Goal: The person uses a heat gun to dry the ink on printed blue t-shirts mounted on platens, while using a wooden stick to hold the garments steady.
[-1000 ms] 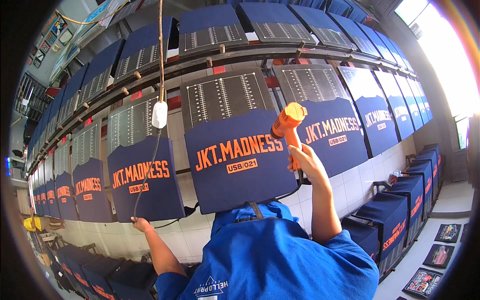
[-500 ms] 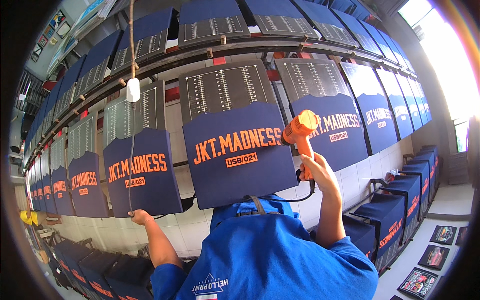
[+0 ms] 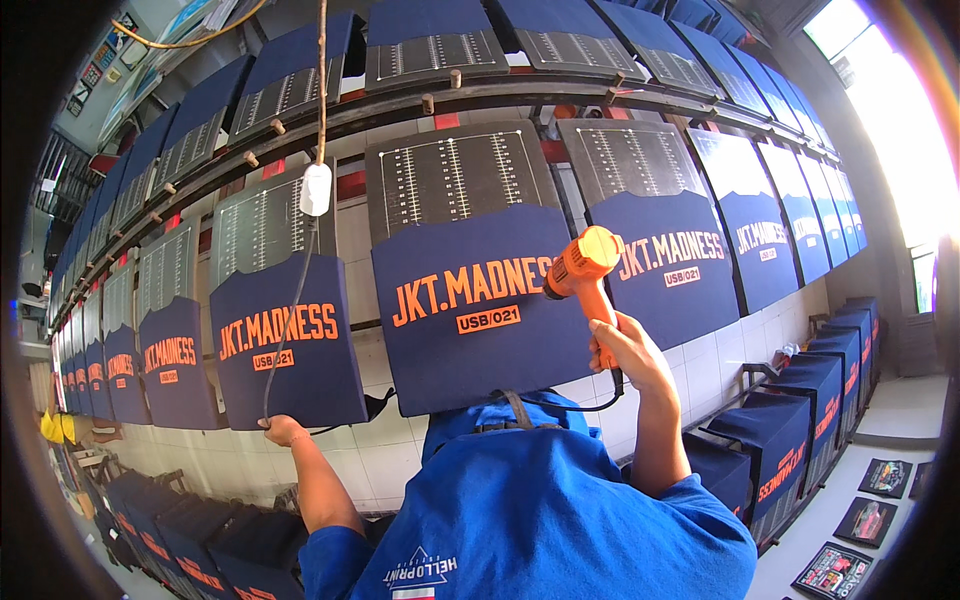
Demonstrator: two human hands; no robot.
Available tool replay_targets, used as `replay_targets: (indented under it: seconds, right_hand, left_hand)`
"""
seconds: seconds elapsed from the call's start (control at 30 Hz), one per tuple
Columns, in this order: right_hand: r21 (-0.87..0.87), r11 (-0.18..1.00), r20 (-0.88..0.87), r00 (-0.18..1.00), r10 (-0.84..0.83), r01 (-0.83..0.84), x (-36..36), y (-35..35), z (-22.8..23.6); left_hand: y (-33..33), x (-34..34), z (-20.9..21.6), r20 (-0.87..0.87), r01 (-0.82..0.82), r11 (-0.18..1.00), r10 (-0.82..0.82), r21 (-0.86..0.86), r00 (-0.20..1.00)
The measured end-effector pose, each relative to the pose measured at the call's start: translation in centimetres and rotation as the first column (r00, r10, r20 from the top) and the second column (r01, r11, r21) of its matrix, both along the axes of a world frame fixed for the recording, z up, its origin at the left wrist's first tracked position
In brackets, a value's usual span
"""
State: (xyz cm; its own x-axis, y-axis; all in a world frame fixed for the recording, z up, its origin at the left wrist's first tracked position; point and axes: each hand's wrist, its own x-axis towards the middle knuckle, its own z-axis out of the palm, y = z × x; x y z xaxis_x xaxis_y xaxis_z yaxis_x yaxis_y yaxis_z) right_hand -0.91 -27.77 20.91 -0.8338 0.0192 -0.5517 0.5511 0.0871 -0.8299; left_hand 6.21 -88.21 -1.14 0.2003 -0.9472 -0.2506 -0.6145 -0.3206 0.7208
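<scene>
My right hand (image 3: 635, 352) grips the handle of an orange heat gun (image 3: 588, 262). Its dark nozzle points left, close over the orange lettering on a navy printed fabric panel (image 3: 485, 365). That panel lies on a dark board (image 3: 450, 175) marked with white scales. At the left, my left hand (image 3: 284, 430) is closed around a thin dark cable (image 3: 287, 345), by the lower edge of another printed panel (image 3: 285, 385). The cable runs up to a white connector block (image 3: 316, 190) hanging from a cord above. A dark lead comes off the heat gun's handle.
Rows of similar boards with navy fabric curve left and right. Behind them runs a dark rail (image 3: 390, 100) with wooden pegs. More covered boards (image 3: 780, 430) stand at the lower right, with framed prints (image 3: 868, 518) beyond. Part of another person (image 3: 75, 428) shows at far left.
The heat gun has shifted slightly left and down, its nozzle now lower over the lettering. The hanging cord and white connector have swung right. My left hand keeps hold of the cable.
</scene>
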Motion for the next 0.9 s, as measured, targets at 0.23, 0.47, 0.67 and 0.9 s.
replay_targets:
  seconds: [0.23, 0.47, 0.67, 0.9]
  right_hand:
    - [0.044, 0.999, -0.049, 0.999, 0.009, -0.007, -1.1, -0.7, -0.3]
    - [0.032, 0.999, -0.058, 0.998, -0.001, 0.003, -2.9, -1.3, -0.4]
    - [0.094, 0.996, -0.104, 0.994, 0.011, -0.001, -4.1, -2.5, -0.5]
    - [-0.015, 1.0, -0.091, 0.996, -0.01, 0.009, -4.8, -3.6, -1.3]
  left_hand:
    - [-0.6, 0.2, -0.4, 0.024, 0.032, 0.999, -0.033, 0.028, 0.999]
    - [-0.5, 0.1, -1.0, 0.038, 0.038, 0.999, -0.039, 0.015, 0.999]
    - [-0.6, 0.2, -0.7, 0.045, 0.023, 0.999, -0.024, 0.028, 0.999]
    - [-0.5, 0.1, -0.2, 0.051, 0.012, 0.998, -0.014, 0.054, 0.999]
